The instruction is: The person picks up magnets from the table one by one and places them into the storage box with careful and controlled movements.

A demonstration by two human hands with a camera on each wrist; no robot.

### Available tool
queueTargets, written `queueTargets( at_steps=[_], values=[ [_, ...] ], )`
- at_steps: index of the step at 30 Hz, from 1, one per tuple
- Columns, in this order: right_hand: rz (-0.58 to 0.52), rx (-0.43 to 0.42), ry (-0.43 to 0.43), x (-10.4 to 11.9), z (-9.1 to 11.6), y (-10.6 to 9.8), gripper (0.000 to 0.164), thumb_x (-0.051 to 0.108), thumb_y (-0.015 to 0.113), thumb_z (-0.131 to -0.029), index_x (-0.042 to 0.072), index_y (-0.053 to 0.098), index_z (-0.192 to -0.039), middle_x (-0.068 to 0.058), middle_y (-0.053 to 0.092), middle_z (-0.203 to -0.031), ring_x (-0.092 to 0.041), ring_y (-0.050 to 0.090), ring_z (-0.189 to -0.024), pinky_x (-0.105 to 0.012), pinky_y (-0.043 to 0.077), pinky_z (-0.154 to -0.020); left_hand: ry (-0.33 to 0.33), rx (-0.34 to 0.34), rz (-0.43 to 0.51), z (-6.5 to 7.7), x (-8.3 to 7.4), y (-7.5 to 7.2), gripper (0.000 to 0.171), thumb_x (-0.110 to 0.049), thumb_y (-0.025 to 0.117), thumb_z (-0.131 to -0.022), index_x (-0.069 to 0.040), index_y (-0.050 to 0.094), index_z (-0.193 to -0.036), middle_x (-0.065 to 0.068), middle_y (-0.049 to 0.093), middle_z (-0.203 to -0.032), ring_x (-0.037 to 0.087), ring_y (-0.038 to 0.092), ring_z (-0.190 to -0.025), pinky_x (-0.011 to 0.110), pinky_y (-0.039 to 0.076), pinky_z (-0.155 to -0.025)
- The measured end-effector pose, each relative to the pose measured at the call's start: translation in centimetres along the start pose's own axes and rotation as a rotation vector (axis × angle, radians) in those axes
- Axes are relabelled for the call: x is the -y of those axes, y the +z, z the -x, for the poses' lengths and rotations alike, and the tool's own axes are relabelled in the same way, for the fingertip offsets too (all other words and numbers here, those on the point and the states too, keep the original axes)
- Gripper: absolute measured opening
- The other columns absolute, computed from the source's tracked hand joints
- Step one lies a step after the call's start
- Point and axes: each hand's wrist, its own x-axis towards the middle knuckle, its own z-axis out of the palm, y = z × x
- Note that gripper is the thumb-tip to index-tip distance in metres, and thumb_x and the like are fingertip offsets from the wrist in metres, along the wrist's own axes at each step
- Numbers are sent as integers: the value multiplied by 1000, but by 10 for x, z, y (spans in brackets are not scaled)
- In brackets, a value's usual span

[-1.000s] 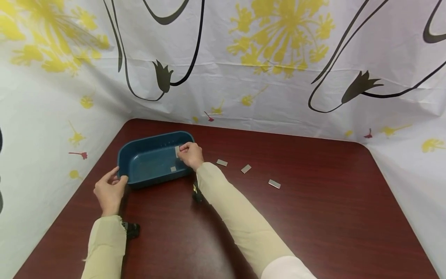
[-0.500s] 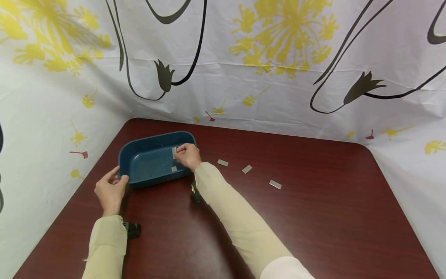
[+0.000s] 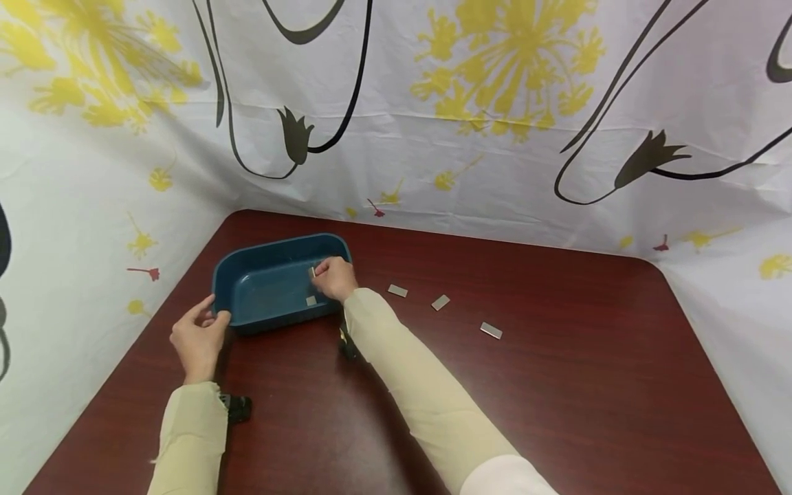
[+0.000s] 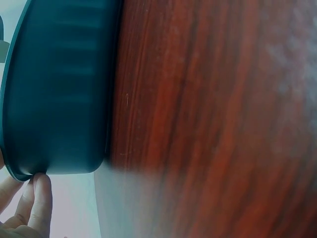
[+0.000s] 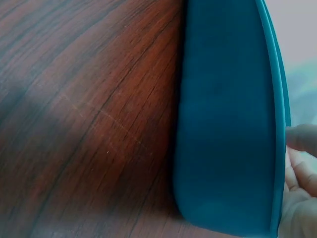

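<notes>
Head view: left hand [image 3: 198, 340] grips left end of blue tub [image 3: 262, 292]; right hand [image 3: 336, 278] pinches small metallic plate [image 3: 312, 273] inside tub's right end. Best: steady tub, light edge pinch.

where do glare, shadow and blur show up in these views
Head view: soft sheen on the table, dark shadow along the right sleeve; left wrist view: whitish glare at upper right, wood grain blurred there; right wrist view: background beyond the tub pale and out of focus.
</notes>
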Motion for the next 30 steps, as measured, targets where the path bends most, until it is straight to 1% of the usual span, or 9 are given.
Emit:
queueTargets(
  at_steps=[7, 10, 13, 17, 19, 21, 25, 30],
  values=[
    [138, -68, 52, 0, -3, 1, 9, 14, 63, -81, 8, 62, -74, -2, 59, -72, -14, 53, -68, -24, 43, -57, -5, 7, 12, 2, -1, 3, 40, -13, 61, -76, -13, 63, -115, 15, 61, -91, -15, 44, -58, 9, 35, -55],
    [164, -84, 66, 0, -5, 1, 10, 12, 64, -80, 8, 61, -72, -1, 58, -73, -14, 53, -68, -24, 43, -57, -6, 6, 8, 2, -2, 4, 40, -13, 61, -76, -14, 64, -115, 15, 62, -91, -15, 44, -59, 9, 35, -55],
    [163, -90, 73, 0, -5, 1, 11, 12, 64, -80, 8, 60, -71, -1, 57, -73, -14, 52, -68, -24, 44, -58, -8, 3, 10, 2, -2, 4, 40, -13, 62, -75, -14, 64, -115, 15, 62, -92, -14, 44, -59, 9, 35, -55],
    [210, -103, 37, 0, -4, 2, 8, 11, 64, -79, 7, 63, -73, -2, 61, -76, -15, 55, -73, -25, 44, -61, -8, 3, 11, 2, -2, 4, 40, -13, 61, -75, -13, 64, -115, 15, 62, -91, -13, 45, -58, 8, 35, -53],
    [245, -118, 12, 0, -3, 2, 5, 11, 63, -79, 7, 65, -78, -3, 63, -81, -16, 57, -77, -25, 45, -64, -8, 4, 9, 2, -2, 4, 40, -13, 61, -75, -13, 64, -115, 15, 62, -91, -13, 45, -59, 8, 35, -53],
    [256, -136, -7, 1, -2, 3, 8, 11, 63, -79, 6, 66, -85, -4, 64, -85, -17, 57, -81, -26, 46, -67, -11, 7, 12, 1, -2, 3, 40, -13, 61, -75, -13, 64, -115, 15, 62, -92, -12, 45, -59, 8, 35, -52],
    [232, -167, -38, 0, -2, 6, 15, 10, 62, -80, 5, 65, -95, -4, 65, -87, -18, 58, -85, -27, 46, -72, -18, 10, 14, 0, -1, 3, 41, -13, 61, -75, -14, 63, -116, 12, 61, -91, -10, 47, -59, 10, 37, -50],
    [196, -180, -78, -3, -3, 10, 16, 9, 62, -81, 5, 66, -96, -3, 65, -87, -16, 59, -85, -26, 46, -74, -21, 7, 7, 0, 1, 2, 41, -14, 62, -75, -14, 63, -116, 11, 61, -91, -9, 47, -61, 10, 37, -50]
  ],
)
